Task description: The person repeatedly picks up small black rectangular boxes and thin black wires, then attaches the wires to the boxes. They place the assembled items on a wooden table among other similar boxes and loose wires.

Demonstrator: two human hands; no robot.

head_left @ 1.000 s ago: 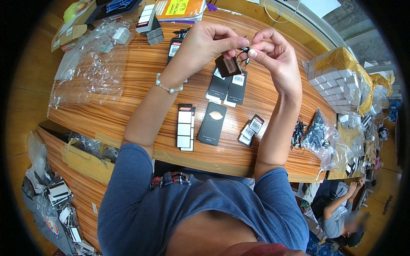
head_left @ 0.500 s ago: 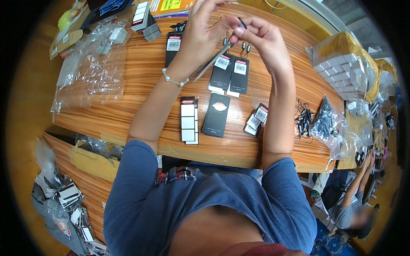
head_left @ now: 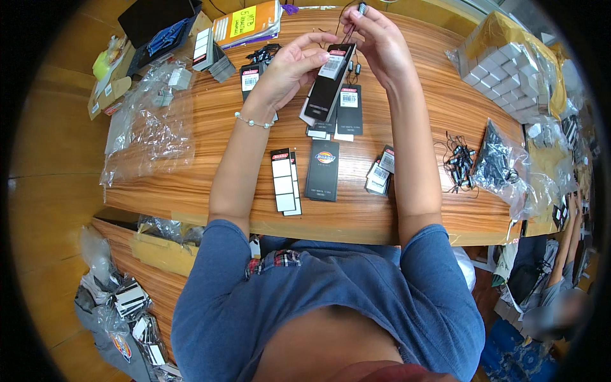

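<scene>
My left hand [head_left: 289, 75] pinches the top of a black hang tag set [head_left: 324, 97] with a white barcode sticker, held tilted above the table. In my right hand [head_left: 377, 46], the fingers are closed on a dark hang tag string [head_left: 349, 32] that runs to the tag's top. Beneath lie finished-looking black tags [head_left: 349, 114] with barcode stickers and strings. Nearer me are a stack of black tags with an oval logo [head_left: 323, 172], white-panelled tags [head_left: 284, 183] and small barcode tags [head_left: 380, 170].
Loose black strings [head_left: 459, 164] lie right, beside a plastic bag of black strings [head_left: 493, 159]. A wrapped block of white boxes [head_left: 496, 70] stands at far right. Clear plastic [head_left: 149, 127], a tag stack [head_left: 214, 60] and papers [head_left: 248, 24] are left. Another person's arms [head_left: 565, 239] show at right.
The tag in my left hand has turned from edge-on to show its barcode face. My right hand has moved up and slightly away, drawing the string upward.
</scene>
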